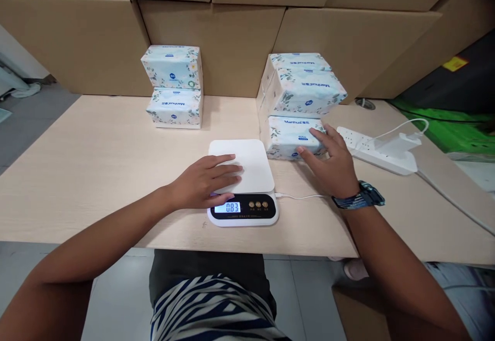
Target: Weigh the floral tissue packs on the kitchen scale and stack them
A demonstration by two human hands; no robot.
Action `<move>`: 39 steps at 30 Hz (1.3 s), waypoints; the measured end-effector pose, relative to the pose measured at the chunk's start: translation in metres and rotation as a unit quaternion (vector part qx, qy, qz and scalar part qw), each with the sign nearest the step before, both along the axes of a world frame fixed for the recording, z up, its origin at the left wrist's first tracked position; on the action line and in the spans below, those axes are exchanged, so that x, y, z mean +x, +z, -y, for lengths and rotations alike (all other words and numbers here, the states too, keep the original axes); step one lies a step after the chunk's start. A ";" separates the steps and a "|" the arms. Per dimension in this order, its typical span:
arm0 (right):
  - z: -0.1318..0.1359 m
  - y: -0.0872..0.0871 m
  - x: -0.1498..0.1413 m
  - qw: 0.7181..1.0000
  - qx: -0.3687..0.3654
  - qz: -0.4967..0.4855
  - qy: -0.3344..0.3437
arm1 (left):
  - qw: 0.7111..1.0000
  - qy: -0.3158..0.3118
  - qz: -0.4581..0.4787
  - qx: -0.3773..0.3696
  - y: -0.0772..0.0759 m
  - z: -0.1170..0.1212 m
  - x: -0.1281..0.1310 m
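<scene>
My left hand [207, 180] lies flat with fingers spread on the white platform of a digital kitchen scale [255, 168]. The thumb rests by the lit display, which reads 0.83. My right hand [334, 163] touches the right end of a tissue pack [288, 134] at the lower front of the right stack. Its thumb and fingers are apart, the thumb near the pack's front edge and the index fingertip on the printed face. More floral packs form the right stack [305, 86] behind. An upper pack [172, 68] sits on a lower pack [174, 108] at left.
A white power strip [373, 150] with a plugged-in charger [398, 144] lies right of my right hand. A thin white cable [299, 197] runs from the scale. Cardboard boxes [228, 47] wall the back of the wooden table [96, 176]. A green item [436, 127] is at far right.
</scene>
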State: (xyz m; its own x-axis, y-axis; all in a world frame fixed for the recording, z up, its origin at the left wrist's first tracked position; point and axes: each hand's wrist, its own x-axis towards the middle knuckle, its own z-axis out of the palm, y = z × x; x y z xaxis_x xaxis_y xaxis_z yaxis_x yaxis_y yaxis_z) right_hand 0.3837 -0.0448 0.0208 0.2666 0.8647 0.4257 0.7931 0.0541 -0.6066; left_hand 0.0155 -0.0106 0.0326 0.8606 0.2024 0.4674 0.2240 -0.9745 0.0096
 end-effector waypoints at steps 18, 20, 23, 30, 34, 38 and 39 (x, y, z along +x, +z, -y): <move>0.005 0.001 0.003 0.999 -0.035 0.028 -0.002 | 0.999 0.001 0.012 -0.042 -0.003 -0.001 0.002; 0.005 0.001 0.004 0.999 -0.032 0.034 0.002 | 0.999 -0.001 0.020 -0.034 -0.003 -0.001 0.004; 0.006 0.002 0.004 0.999 -0.041 0.034 0.004 | 0.999 -0.009 0.035 -0.006 -0.001 0.001 0.004; 0.007 0.005 0.003 0.998 -0.051 0.038 0.003 | 0.998 0.050 0.007 0.027 0.005 0.010 0.002; 0.006 0.003 0.005 0.998 -0.042 0.037 0.007 | 0.998 0.037 0.024 0.050 0.006 0.011 0.002; 0.006 0.001 0.007 0.999 -0.038 0.036 0.001 | 0.999 0.020 0.042 0.023 0.001 0.008 0.003; 0.006 0.000 0.007 0.999 -0.037 0.037 0.002 | 0.998 0.009 0.055 0.038 0.000 0.007 0.004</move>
State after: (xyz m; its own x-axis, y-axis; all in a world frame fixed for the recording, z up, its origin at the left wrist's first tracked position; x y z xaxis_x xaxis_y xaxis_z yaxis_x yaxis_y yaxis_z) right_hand 0.3910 -0.0504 0.0208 0.2333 0.8951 0.3799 0.8362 0.0148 -0.5483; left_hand 0.0198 -0.0179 0.0322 0.7995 0.1778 0.5738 0.2435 -0.9691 -0.0391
